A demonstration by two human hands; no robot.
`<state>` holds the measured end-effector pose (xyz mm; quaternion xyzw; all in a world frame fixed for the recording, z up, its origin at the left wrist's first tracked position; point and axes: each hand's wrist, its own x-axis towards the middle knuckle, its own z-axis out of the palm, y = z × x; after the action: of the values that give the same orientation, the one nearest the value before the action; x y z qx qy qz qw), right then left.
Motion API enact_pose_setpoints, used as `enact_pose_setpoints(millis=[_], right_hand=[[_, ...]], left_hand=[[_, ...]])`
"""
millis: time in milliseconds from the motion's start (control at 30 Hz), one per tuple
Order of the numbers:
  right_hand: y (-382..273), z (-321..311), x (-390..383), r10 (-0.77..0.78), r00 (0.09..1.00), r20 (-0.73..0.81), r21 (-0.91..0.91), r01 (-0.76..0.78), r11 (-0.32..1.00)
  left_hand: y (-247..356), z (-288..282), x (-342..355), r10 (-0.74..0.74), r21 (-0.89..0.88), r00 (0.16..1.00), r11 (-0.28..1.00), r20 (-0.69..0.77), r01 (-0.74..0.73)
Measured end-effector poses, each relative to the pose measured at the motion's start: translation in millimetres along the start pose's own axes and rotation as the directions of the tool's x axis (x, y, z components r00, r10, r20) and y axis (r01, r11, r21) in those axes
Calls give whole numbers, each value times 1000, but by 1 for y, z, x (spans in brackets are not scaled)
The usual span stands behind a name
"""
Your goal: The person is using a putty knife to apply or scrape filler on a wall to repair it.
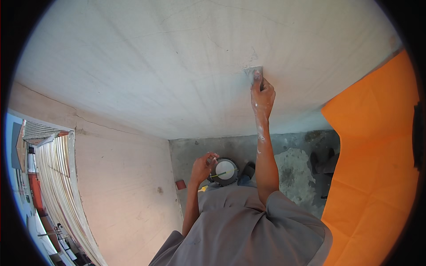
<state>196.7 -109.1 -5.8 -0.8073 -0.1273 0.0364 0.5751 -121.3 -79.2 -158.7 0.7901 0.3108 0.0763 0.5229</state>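
Grey shirt cloth (248,226) lies closest, filling the view around six o'clock, with a bare forearm reaching out on either side. Towards two o'clock from the middle, the white-smeared right hand (262,95) grips a flat filling scraper (258,69), thumb pressed along it. The scraper sits at one o'clock, its edge against the pale wall (177,88), with rough marks in the surface just above.

Just past six, the left hand (203,167) has its fingers loosely curled; I cannot tell whether anything is between them. It is near a round black bucket (231,181) holding white paste (223,167), with a thin yellow-green stick (218,174) over it. The bucket appears above the grey concrete floor (286,170).

At seven o'clock is a small reddish block (180,184). An orange sheet (372,155) hangs at three, and between eight and nine a wall opening shows corrugated sheeting (55,164).
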Motion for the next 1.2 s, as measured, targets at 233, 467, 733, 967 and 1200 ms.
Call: enact_pose_setpoints(millis=[233, 467, 733, 967, 1200], right_hand=[[-25, -12, -7, 9, 998, -57, -290, -25, 957], [7, 21, -2, 246, 959, 139, 391, -281, 876], [-28, 26, -22, 286, 882, 374, 712, -470, 521], [16, -23, 1, -57, 985, 161, 128, 37, 991], [113, -83, -64, -48, 835, 548, -156, 159, 975]], left_hand=[[6, -2, 8, 6, 4, 1000, 1000, -27, -6], [8, -7, 17, -19, 13, 1000, 1000, -8, 19], [9, -11, 21, -2, 41, 999, 999, -51, 4], [-3, -9, 13, 53, -64, 993, 996, -101, -59], [-11, -13, 12, -7, 14, 1000, 1000, 7, 6]])
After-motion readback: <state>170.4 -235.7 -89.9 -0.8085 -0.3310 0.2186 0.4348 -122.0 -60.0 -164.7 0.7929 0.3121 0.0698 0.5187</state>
